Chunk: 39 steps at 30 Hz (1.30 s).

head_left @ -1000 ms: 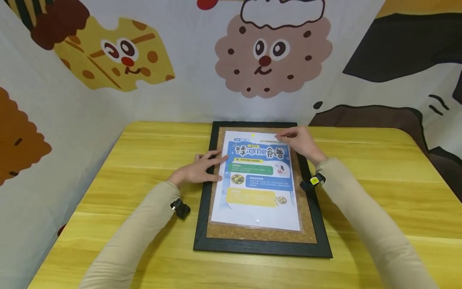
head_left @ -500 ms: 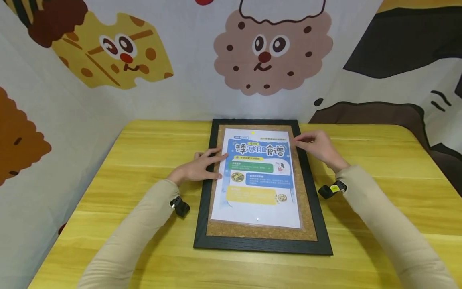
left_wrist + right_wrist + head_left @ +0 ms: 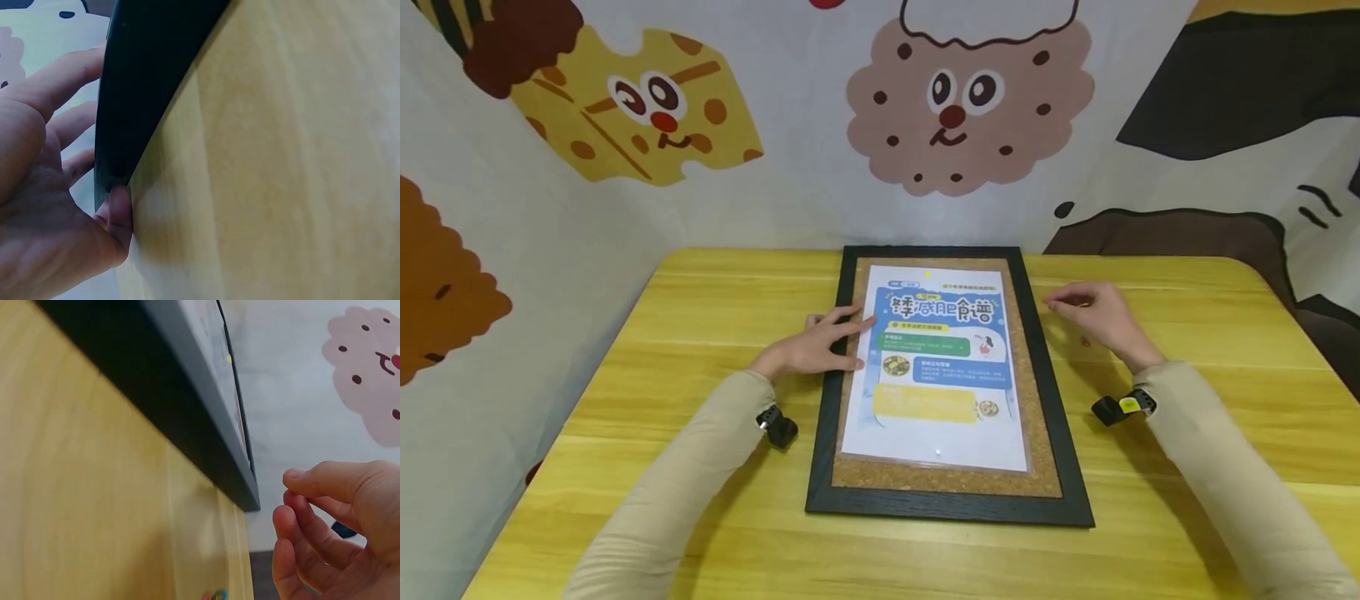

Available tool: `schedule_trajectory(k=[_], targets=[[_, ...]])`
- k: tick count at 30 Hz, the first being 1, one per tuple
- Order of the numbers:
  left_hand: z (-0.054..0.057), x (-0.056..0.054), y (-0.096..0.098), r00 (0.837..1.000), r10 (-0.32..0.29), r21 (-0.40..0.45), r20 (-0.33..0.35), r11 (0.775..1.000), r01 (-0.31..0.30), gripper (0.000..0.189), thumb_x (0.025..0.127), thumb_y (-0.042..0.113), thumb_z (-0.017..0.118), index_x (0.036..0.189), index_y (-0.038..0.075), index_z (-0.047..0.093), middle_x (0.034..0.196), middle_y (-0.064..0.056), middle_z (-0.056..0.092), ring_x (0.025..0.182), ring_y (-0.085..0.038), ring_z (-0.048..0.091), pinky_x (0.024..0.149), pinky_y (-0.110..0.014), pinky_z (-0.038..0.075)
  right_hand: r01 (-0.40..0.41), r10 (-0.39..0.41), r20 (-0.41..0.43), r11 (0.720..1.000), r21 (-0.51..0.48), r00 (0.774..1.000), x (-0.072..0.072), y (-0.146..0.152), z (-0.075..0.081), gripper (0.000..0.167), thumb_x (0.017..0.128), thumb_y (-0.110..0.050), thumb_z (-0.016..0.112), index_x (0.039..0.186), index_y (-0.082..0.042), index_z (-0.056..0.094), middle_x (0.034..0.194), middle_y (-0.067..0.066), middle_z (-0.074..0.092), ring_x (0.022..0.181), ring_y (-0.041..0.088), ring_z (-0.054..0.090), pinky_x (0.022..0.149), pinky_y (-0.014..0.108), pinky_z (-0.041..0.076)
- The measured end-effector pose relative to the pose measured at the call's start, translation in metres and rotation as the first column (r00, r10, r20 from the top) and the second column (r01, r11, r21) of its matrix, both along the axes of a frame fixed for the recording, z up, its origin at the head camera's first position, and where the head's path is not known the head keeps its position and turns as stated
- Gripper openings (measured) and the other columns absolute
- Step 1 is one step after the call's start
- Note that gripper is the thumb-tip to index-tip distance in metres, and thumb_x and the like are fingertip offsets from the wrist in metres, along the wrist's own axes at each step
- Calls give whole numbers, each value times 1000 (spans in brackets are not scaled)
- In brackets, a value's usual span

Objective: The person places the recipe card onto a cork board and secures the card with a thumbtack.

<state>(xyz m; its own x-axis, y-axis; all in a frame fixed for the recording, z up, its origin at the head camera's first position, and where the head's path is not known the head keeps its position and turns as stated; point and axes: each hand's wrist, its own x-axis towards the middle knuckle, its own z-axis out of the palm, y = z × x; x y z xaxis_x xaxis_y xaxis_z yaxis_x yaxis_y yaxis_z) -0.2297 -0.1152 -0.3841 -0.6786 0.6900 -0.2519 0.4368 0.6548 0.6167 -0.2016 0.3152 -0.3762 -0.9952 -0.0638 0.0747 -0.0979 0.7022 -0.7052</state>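
A printed sheet in a clear sleeve lies on a black-framed cork board. A yellow pin sits at its top edge and a pale one near its bottom. My left hand rests across the board's left side, with spread fingers touching the frame and the sheet's left edge. Off to the right of the frame, my right hand hovers over the table. In the right wrist view, its fingers are loosely bent, a small gap shows between thumb and forefinger, and nothing is visible there.
The board lies on a yellow wood-grain table. A small object lies under the right hand; bits of coloured items show at the lower edge of the right wrist view. A white cloth with cartoon prints hangs behind the table.
My right hand has drawn away from the sheet's top right corner, passing over the frame to the table on the right. The left hand and the board stay in place.
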Motion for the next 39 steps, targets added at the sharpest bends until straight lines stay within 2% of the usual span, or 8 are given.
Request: schedule_trajectory(k=[2,9,13,24,34,39], targets=[[1,0,0,1000,6,2,6,1000,-6,74,94,34,64,155,17,25,161,-8,1,135,-43,8,104,-61,20,-5,5,-11,1000,15,1000,3,7,0,29,97,-22,61,111,2,70,112,21,65,88,17,55,61,20,45],[-1,-1,0,1000,13,-4,25,1000,-13,74,94,34,64,155,20,24,161,-7,0,136,-42,6,105,-61,19,7,-7,-9,1000,-3,1000,14,28,-1,29,97,-19,61,112,4,69,112,22,65,83,5,57,60,23,48],[-1,0,0,1000,15,-10,15,1000,-15,73,94,34,64,155,20,25,161,-7,1,136,-42,8,104,-61,20,32,-32,7,999,21,999,19,36,0,31,96,-23,62,113,3,69,114,20,64,84,0,56,65,19,46],[-1,0,-1,1000,4,2,13,1000,-4,73,94,33,64,155,18,25,161,-9,0,136,-43,7,104,-61,20,-2,6,-40,995,100,999,30,59,-7,23,95,-14,62,108,3,71,107,24,65,77,0,55,55,21,43],[1,0,-1,1000,7,16,23,1000,-8,73,94,33,63,155,16,25,160,-10,1,135,-45,7,104,-62,20,-58,61,-23,991,118,998,37,67,-12,19,94,-6,62,109,3,71,109,26,65,85,-15,49,62,14,44],[1,0,-1,1000,10,5,15,1000,-10,74,94,33,63,155,17,24,160,-10,1,136,-44,8,104,-62,19,-63,65,-9,991,121,998,39,67,-13,20,94,-4,62,111,4,69,108,27,65,82,-11,52,58,18,42]])
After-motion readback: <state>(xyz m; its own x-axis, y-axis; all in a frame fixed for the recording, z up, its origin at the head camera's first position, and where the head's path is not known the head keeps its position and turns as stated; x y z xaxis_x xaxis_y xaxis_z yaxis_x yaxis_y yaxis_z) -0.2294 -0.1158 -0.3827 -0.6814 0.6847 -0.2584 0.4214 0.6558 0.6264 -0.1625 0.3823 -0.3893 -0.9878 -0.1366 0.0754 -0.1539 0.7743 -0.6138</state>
